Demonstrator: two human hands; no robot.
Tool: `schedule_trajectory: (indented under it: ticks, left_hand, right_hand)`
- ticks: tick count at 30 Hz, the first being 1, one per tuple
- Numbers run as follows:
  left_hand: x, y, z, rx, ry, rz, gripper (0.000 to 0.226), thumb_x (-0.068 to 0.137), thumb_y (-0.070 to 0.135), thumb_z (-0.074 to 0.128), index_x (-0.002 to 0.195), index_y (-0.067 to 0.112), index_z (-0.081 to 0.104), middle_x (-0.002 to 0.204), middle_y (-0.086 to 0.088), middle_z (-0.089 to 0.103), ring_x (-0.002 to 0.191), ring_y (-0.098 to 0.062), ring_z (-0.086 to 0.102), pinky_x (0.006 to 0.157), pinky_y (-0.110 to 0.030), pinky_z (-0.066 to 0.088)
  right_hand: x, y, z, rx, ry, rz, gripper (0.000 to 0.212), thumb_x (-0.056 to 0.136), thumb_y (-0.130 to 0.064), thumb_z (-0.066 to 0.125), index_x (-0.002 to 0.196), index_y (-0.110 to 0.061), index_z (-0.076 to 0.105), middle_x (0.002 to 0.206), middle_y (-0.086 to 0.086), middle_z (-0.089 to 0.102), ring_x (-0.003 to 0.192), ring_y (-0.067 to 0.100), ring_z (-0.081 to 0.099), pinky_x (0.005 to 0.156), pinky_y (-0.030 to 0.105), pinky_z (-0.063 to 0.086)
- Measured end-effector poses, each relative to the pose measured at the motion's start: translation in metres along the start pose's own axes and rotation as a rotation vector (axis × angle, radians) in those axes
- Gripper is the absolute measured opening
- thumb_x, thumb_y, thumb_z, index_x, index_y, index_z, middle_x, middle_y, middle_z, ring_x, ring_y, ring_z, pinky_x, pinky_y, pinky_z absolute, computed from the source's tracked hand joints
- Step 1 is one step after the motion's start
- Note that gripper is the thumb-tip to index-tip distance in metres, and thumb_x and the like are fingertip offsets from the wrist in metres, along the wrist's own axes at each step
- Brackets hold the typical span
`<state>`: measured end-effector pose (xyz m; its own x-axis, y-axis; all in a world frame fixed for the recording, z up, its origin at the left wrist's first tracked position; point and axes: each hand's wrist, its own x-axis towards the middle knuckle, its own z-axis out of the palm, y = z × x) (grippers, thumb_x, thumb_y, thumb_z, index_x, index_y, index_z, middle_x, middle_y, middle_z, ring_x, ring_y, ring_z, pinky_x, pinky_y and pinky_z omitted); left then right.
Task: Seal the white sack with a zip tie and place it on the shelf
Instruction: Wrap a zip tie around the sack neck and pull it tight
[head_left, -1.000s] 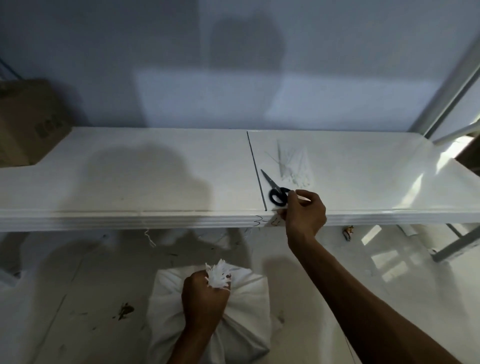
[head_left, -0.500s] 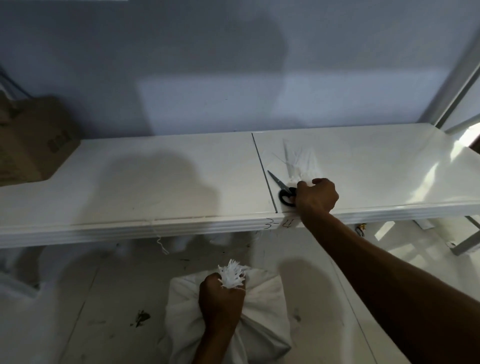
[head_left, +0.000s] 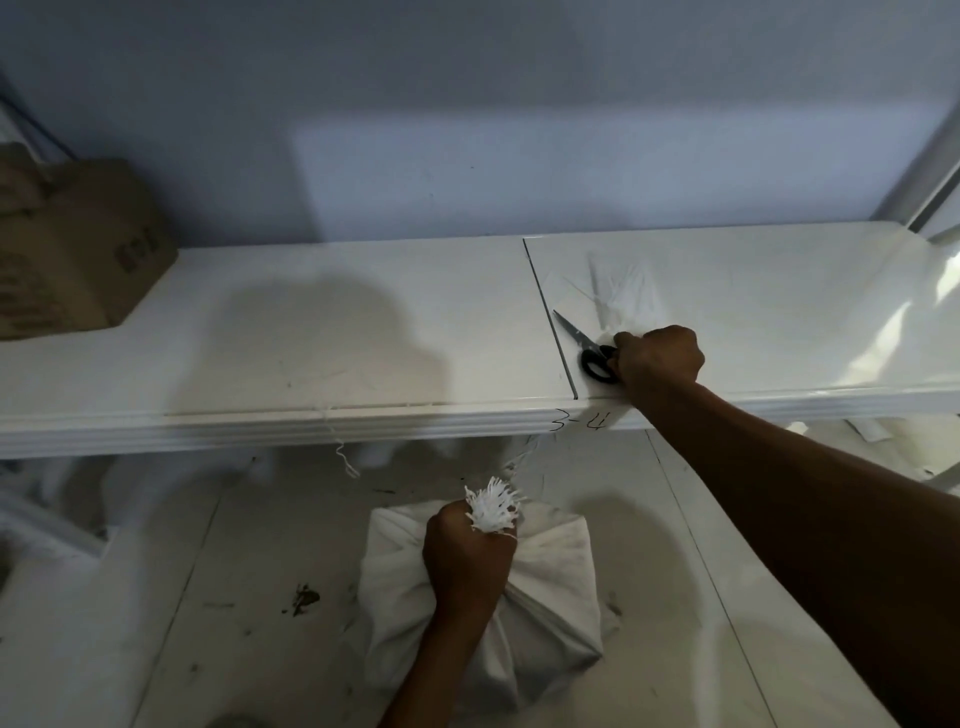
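Note:
The white sack (head_left: 545, 566) stands on the floor below the shelf, and my left hand (head_left: 465, 558) is clenched around its gathered neck, with the frayed white top (head_left: 493, 506) sticking out above my fist. My right hand (head_left: 657, 358) rests on the white shelf (head_left: 311, 332) as a closed fist. It lies over the near end of a clear packet of zip ties (head_left: 621, 296) and touches the black handle of the scissors (head_left: 592, 353). What the fingers enclose is hidden.
A brown cardboard box (head_left: 67, 244) sits at the shelf's left end. A seam (head_left: 545, 317) divides the shelf boards just left of the scissors. A metal upright (head_left: 919, 156) rises at the right. The floor shows dark scraps (head_left: 304, 597) beside the sack.
My right hand has moved from the shelf's front edge farther in, onto the zip tie packet beside the scissors. My left hand keeps its hold on the sack's neck.

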<state>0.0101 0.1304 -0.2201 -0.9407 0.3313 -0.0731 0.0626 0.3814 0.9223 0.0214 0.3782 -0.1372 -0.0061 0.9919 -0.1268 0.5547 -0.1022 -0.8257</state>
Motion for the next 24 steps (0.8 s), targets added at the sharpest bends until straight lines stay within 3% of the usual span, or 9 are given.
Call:
schedule_trajectory:
  ticks: [3, 5, 8, 11, 15, 21, 24]
  left_hand:
    - [-0.001, -0.001, 0.001, 0.005, 0.022, 0.008, 0.034, 0.055, 0.037, 0.069, 0.061, 0.004, 0.068, 0.068, -0.018, 0.073, 0.071, -0.038, 0.070, 0.065, -0.045, 0.057]
    - [0.001, -0.002, 0.002, 0.005, 0.034, 0.024, 0.031, 0.054, 0.034, 0.070, 0.060, 0.004, 0.068, 0.067, -0.019, 0.073, 0.069, -0.039, 0.071, 0.064, -0.046, 0.057]
    - [0.003, -0.005, 0.005, 0.001, 0.052, 0.023, 0.027, 0.055, 0.031, 0.071, 0.058, 0.005, 0.066, 0.066, -0.018, 0.072, 0.068, -0.039, 0.070, 0.063, -0.046, 0.057]
    - [0.002, -0.007, 0.008, 0.017, 0.046, 0.044, 0.028, 0.056, 0.033, 0.071, 0.058, 0.006, 0.066, 0.065, -0.018, 0.072, 0.068, -0.039, 0.070, 0.063, -0.046, 0.057]
    - [0.002, -0.007, 0.007, 0.014, 0.039, 0.035, 0.030, 0.056, 0.036, 0.072, 0.060, 0.006, 0.068, 0.067, -0.017, 0.073, 0.070, -0.039, 0.071, 0.064, -0.045, 0.058]
    - [0.001, -0.007, 0.006, -0.029, 0.028, -0.014, 0.030, 0.054, 0.035, 0.073, 0.062, 0.007, 0.068, 0.069, -0.016, 0.074, 0.071, -0.037, 0.071, 0.065, -0.040, 0.055]
    - [0.000, -0.004, 0.006, -0.081, 0.012, -0.046, 0.019, 0.056, 0.034, 0.073, 0.054, 0.020, 0.060, 0.070, -0.013, 0.074, 0.072, -0.034, 0.071, 0.067, -0.039, 0.055]
  right_hand:
    - [0.004, -0.001, 0.003, -0.016, 0.019, -0.026, 0.013, 0.081, -0.014, 0.062, 0.080, -0.001, 0.061, 0.079, 0.014, 0.065, 0.057, 0.021, 0.053, 0.046, 0.023, 0.030]
    - [0.006, -0.001, 0.005, -0.003, 0.044, -0.023, 0.017, 0.080, -0.013, 0.062, 0.086, 0.001, 0.066, 0.082, 0.015, 0.070, 0.064, 0.026, 0.059, 0.053, 0.024, 0.037]
    - [0.008, -0.004, 0.006, -0.021, 0.013, -0.005, 0.017, 0.079, -0.012, 0.063, 0.090, 0.001, 0.069, 0.084, 0.014, 0.070, 0.064, 0.024, 0.060, 0.051, 0.025, 0.041]
    - [0.013, -0.004, 0.006, -0.040, 0.011, 0.018, 0.019, 0.078, -0.013, 0.065, 0.093, -0.002, 0.068, 0.090, 0.014, 0.073, 0.079, 0.027, 0.070, 0.066, 0.029, 0.055]
    - [0.011, -0.002, 0.007, -0.006, 0.041, 0.007, 0.019, 0.079, -0.017, 0.068, 0.093, -0.004, 0.069, 0.089, 0.014, 0.073, 0.080, 0.027, 0.070, 0.070, 0.029, 0.055]
    - [-0.005, -0.002, -0.008, -0.006, 0.104, -0.056, 0.010, 0.082, -0.011, 0.066, 0.083, -0.003, 0.071, 0.073, 0.010, 0.063, 0.068, 0.026, 0.059, 0.063, 0.027, 0.042]
    - [-0.017, -0.005, -0.015, 0.008, 0.123, -0.092, 0.014, 0.082, -0.012, 0.061, 0.079, -0.004, 0.072, 0.076, 0.014, 0.067, 0.075, 0.033, 0.066, 0.062, 0.029, 0.044]
